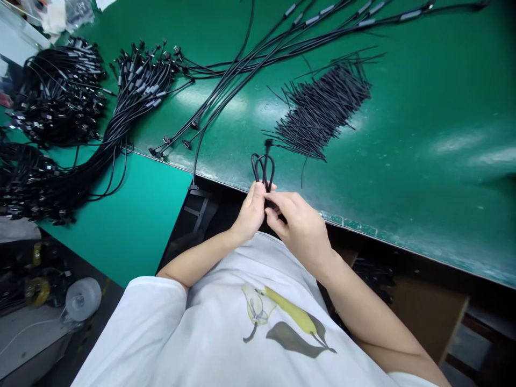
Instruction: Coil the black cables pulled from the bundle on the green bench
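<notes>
My left hand (250, 210) and my right hand (299, 226) meet at the near edge of the green table (423, 161). Between them they grip a black cable (263, 166) folded into small loops, which stick up above my fingers with a connector end at the top. The fingertips of both hands pinch the lower part of the loops; what lies inside the hands is hidden. Just beyond the loops lies a pile of short black ties (326, 105).
Long black cables (258, 59) fan across the table from the top. A thick bundle of cables with connectors (133, 91) and coiled heaps (56, 97) lie on the left. A white tape roll (83, 298) sits low left.
</notes>
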`<state>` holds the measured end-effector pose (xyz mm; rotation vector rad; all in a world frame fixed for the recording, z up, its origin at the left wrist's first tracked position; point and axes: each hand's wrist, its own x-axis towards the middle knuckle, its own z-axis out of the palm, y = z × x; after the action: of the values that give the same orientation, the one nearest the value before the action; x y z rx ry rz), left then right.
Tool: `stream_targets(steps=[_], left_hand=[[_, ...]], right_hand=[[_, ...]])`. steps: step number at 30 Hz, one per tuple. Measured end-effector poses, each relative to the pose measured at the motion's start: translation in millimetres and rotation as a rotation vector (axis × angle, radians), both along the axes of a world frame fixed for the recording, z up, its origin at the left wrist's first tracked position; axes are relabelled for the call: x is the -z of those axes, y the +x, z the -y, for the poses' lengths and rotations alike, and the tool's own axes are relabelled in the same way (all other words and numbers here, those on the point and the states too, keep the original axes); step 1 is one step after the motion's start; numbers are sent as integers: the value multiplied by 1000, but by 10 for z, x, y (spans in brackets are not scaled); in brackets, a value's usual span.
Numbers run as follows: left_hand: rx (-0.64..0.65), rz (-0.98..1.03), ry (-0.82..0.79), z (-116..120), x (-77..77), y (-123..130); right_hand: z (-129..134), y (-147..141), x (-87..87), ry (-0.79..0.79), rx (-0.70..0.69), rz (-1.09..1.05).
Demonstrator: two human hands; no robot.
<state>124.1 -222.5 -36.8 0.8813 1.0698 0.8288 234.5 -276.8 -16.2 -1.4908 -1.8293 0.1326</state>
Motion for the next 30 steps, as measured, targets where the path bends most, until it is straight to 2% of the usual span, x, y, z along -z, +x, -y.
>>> stream_targets(steps=[4, 8, 11, 14, 17, 19, 22, 25, 28, 30], left_hand=[[59, -10, -5, -15, 12, -43], [165, -108, 196, -27, -34, -123], [269, -152, 329, -47, -78, -193], [396, -231, 387, -87, -99, -248], [417, -391, 474, -116, -83, -259], [436, -517, 570, -110, -60, -228], [525, -721, 674, -61, -43, -139], [571, -865, 708, -19, -96, -68], [666, -768, 688, -44, -199, -86], [773, -622, 569, -97, -248, -135]], right_hand=[[16, 17, -41, -214, 15, -275], [11, 48, -82, -491, -29, -760], [19, 59, -94, -633, -67, -965], [39, 99, -86, -586, -50, -867], [9, 201, -63, -440, -22, -594], [-54, 255, -44, -391, 26, -524], [-171, 224, -15, -407, 58, -582], [-247, 116, 20, -388, 65, -713], [-264, 78, 79, -358, 24, -850], [-254, 110, 119, -396, -42, -900]])
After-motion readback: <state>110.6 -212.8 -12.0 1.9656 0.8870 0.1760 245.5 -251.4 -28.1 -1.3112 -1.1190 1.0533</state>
